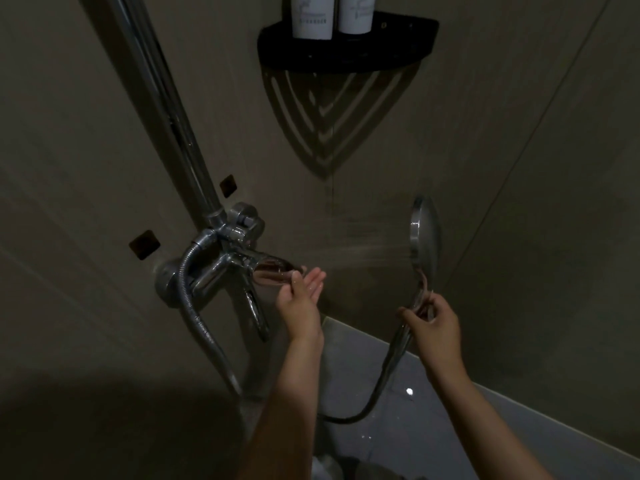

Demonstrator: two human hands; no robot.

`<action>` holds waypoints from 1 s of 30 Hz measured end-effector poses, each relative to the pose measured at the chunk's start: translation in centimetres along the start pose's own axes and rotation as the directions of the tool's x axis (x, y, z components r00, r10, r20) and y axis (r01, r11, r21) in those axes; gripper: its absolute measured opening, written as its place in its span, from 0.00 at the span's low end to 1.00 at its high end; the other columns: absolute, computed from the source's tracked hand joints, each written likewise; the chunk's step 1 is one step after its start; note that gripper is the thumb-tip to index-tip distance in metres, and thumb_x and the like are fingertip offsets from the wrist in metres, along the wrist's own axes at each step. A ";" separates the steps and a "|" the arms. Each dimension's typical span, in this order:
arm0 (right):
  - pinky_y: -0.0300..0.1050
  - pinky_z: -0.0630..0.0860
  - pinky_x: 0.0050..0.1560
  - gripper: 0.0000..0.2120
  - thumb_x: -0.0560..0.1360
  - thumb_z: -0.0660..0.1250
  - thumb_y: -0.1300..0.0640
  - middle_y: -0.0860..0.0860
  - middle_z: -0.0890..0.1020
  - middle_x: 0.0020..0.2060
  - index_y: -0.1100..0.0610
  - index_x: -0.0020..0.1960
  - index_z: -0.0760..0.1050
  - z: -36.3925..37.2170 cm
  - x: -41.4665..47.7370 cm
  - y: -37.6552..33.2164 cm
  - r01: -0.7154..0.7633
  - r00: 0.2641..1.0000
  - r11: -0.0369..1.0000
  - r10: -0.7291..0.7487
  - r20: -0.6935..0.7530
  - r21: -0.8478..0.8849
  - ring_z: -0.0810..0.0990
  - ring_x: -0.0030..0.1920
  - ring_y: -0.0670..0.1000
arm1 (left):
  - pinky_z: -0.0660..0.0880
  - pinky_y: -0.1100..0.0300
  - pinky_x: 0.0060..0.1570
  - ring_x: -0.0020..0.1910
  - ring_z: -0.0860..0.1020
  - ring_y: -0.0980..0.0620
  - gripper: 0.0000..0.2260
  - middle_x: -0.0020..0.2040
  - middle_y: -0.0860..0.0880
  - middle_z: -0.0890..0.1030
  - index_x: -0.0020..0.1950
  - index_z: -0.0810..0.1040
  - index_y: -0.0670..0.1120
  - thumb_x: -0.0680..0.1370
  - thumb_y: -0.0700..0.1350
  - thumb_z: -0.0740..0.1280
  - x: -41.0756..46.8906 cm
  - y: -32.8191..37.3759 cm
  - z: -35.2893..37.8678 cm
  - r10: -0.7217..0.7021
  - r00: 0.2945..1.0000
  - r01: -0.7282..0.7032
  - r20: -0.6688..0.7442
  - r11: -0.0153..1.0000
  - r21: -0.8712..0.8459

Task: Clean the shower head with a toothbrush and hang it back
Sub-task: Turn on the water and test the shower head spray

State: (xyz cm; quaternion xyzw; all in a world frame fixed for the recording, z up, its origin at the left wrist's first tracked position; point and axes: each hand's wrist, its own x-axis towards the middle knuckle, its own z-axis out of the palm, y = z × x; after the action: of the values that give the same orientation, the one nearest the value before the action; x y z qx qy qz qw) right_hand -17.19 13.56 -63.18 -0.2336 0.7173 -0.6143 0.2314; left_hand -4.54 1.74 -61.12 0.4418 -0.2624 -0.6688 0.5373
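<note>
A chrome riser pipe [162,109] is running up and left from the mixer tap [221,258], the landmark here, and a metal hose [204,336] is looping down from the tap's left side. Just right of the tap's spout, the left hand [302,299] is reaching up with palm open and fingers spread apart, gripping nothing, and meeting the water spray [363,252]. Further right of the tap, the right hand [437,327] is clamping its fingers around the handle of the shower head [425,233], which is standing upright with its face turned left, spraying toward the open palm. Above and right of the tap, a black corner shelf [346,46] is carrying two white bottles [311,15], their tops cut off by the frame edge. The lighting is dim, and the lower corner is lying in shadow. One shower head, one tap, two hands.
</note>
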 end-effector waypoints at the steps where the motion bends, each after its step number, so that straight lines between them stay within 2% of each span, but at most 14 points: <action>1: 0.38 0.71 0.40 0.09 0.70 0.71 0.68 0.48 0.77 0.34 0.58 0.46 0.75 0.1 0.0 0.0 0.001 1.000 1.000 -0.001 0.000 -0.002 0.75 0.35 0.44 | 0.78 0.62 0.45 0.35 0.83 0.57 0.11 0.52 0.35 0.79 0.56 0.70 0.37 0.83 0.43 0.53 0.1 -0.1 0.0 0.004 1.000 -0.004 -0.002 1.000 0.007; 4: 0.39 0.71 0.40 0.08 0.70 0.70 0.68 0.50 0.78 0.35 0.58 0.46 0.75 0.4 -0.1 0.1 0.001 1.000 1.000 -0.001 -0.003 0.006 0.75 0.35 0.45 | 0.78 0.62 0.46 0.37 0.83 0.56 0.11 0.52 0.36 0.79 0.56 0.70 0.38 0.83 0.43 0.53 0.2 -0.2 -0.1 0.013 1.000 -0.013 -0.002 0.999 0.033; 7: 0.44 0.74 0.42 0.09 0.69 0.71 0.67 0.55 0.80 0.37 0.60 0.47 0.76 0.9 0.1 0.3 -0.009 1.000 1.000 0.009 -0.017 -0.006 0.77 0.38 0.50 | 0.78 0.63 0.46 0.40 0.82 0.53 0.11 0.52 0.35 0.79 0.55 0.71 0.38 0.83 0.43 0.53 0.2 -0.2 -0.2 0.023 1.000 -0.023 0.003 0.999 0.050; 10: 0.47 0.75 0.45 0.09 0.70 0.71 0.67 0.57 0.80 0.39 0.60 0.48 0.76 1.4 0.1 0.2 -0.015 1.000 1.000 0.015 -0.015 -0.016 0.78 0.40 0.52 | 0.78 0.65 0.44 0.35 0.83 0.58 0.11 0.50 0.36 0.79 0.49 0.72 0.41 0.83 0.42 0.52 0.3 -0.2 -0.1 0.042 0.999 -0.042 0.004 0.997 0.061; 14: 0.46 0.76 0.45 0.09 0.70 0.71 0.67 0.54 0.81 0.39 0.60 0.49 0.76 1.8 0.1 0.2 -0.025 1.000 0.999 0.024 -0.019 -0.022 0.79 0.40 0.51 | 0.78 0.65 0.43 0.34 0.82 0.60 0.11 0.49 0.37 0.79 0.47 0.72 0.43 0.83 0.42 0.52 0.5 -0.5 -0.1 0.057 0.998 -0.056 -0.005 0.996 0.064; 18: 0.46 0.74 0.44 0.09 0.70 0.71 0.68 0.53 0.79 0.36 0.61 0.48 0.76 2.1 0.2 0.2 -0.025 0.999 1.000 0.024 -0.035 -0.016 0.76 0.37 0.49 | 0.78 0.66 0.42 0.33 0.82 0.60 0.11 0.48 0.37 0.79 0.52 0.72 0.38 0.83 0.41 0.52 0.9 -0.7 0.0 0.078 0.997 -0.077 -0.016 0.995 0.071; 20: 0.45 0.74 0.43 0.09 0.70 0.70 0.67 0.53 0.79 0.36 0.60 0.48 0.76 2.2 0.3 0.1 -0.025 0.999 1.000 0.024 -0.035 -0.017 0.77 0.37 0.49 | 0.78 0.66 0.42 0.35 0.82 0.57 0.11 0.47 0.38 0.80 0.52 0.72 0.38 0.83 0.40 0.52 1.1 -0.9 -0.1 0.114 0.993 -0.111 -0.023 0.988 0.111; 23: 0.48 0.75 0.45 0.09 0.70 0.71 0.67 0.53 0.80 0.37 0.60 0.48 0.76 2.4 0.4 0.1 -0.034 0.999 0.999 0.033 -0.033 -0.022 0.78 0.39 0.51 | 0.78 0.64 0.44 0.41 0.81 0.50 0.12 0.46 0.39 0.81 0.46 0.74 0.42 0.83 0.40 0.53 1.3 -1.2 -0.3 0.166 0.986 -0.157 -0.034 0.971 0.179; 26: 0.49 0.75 0.44 0.08 0.69 0.71 0.67 0.53 0.79 0.36 0.60 0.47 0.76 2.6 0.7 0.2 -0.018 0.999 0.999 0.017 -0.045 -0.044 0.77 0.37 0.50 | 0.78 0.57 0.49 0.41 0.81 0.48 0.12 0.46 0.37 0.81 0.48 0.74 0.38 0.83 0.40 0.53 1.7 -1.5 -0.4 0.188 0.981 -0.175 -0.044 0.963 0.205; 28: 0.49 0.76 0.44 0.08 0.69 0.71 0.67 0.52 0.80 0.36 0.60 0.47 0.76 2.6 0.9 0.2 -0.013 0.999 0.998 0.011 -0.046 -0.059 0.78 0.37 0.49 | 0.78 0.55 0.49 0.39 0.82 0.50 0.11 0.45 0.38 0.81 0.49 0.75 0.38 0.83 0.39 0.54 2.1 -1.7 -0.4 0.200 0.978 -0.185 -0.051 0.960 0.212; 30: 0.48 0.75 0.42 0.08 0.69 0.71 0.66 0.52 0.79 0.35 0.60 0.47 0.76 2.7 1.0 0.1 -0.015 0.999 0.998 0.013 -0.040 -0.066 0.77 0.36 0.49 | 0.78 0.59 0.46 0.36 0.82 0.56 0.11 0.43 0.40 0.81 0.50 0.75 0.38 0.83 0.39 0.54 2.3 -1.9 -0.5 0.214 0.975 -0.197 -0.057 0.956 0.216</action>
State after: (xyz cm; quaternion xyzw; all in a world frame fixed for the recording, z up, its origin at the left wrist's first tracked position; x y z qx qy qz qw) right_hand -16.35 10.86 -63.75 -0.2241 0.7431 -0.5932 0.2137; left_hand -5.14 0.11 -63.62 0.4924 -0.3540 -0.5598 0.5647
